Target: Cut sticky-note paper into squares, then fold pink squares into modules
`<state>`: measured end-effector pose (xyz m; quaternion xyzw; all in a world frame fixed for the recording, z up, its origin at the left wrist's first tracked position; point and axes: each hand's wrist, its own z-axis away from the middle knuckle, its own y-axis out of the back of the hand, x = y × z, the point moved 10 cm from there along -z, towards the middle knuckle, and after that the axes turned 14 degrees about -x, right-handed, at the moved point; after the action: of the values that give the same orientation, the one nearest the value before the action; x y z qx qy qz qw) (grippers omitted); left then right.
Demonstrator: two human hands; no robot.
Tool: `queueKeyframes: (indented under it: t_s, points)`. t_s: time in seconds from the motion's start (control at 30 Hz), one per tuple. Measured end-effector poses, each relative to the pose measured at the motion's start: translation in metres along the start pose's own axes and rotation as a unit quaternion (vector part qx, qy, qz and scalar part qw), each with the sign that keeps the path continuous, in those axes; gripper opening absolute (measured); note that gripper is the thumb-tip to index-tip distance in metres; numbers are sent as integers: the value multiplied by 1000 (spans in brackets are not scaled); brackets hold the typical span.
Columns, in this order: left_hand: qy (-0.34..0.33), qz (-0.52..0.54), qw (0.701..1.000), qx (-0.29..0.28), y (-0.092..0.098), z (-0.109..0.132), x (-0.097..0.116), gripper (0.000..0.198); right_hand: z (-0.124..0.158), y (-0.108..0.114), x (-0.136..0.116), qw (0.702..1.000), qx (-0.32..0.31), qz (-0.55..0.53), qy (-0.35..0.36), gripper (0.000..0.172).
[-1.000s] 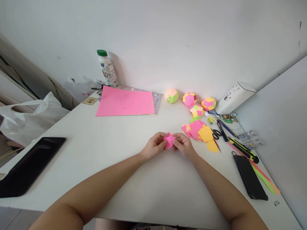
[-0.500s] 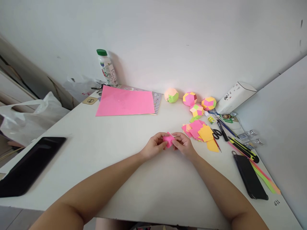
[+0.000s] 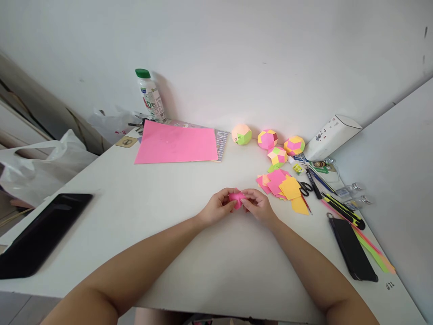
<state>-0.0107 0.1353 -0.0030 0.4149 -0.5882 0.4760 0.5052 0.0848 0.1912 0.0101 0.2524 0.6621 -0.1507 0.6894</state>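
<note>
Both my hands meet over the middle of the white table (image 3: 176,253), pinching one small pink paper piece (image 3: 236,198) between them. My left hand (image 3: 218,207) grips its left side with curled fingers. My right hand (image 3: 259,205) pinches its right side, thumb on top. The paper is folded and mostly hidden by my fingertips. Just to the right lies a loose pile of pink, orange and yellow paper squares (image 3: 282,185).
Several coloured paper balls (image 3: 267,139) sit near the wall, with a large pink sheet (image 3: 177,143) and a green-capped bottle (image 3: 150,95) to the left. Scissors (image 3: 306,187), pens, a white box (image 3: 331,131) and a black phone (image 3: 352,249) crowd the right; a black tablet (image 3: 40,232) lies left.
The pink paper has been folded smaller between my fingers, and my fingertips have closed in over it. My arms have hardly moved.
</note>
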Motion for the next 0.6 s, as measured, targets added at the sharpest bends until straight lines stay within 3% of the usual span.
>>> queueKeyframes:
  t_s: [0.6]
  points:
    - [4, 2, 1000, 8, 1, 0, -2, 29, 0, -1, 0, 1000, 0, 6, 9, 23]
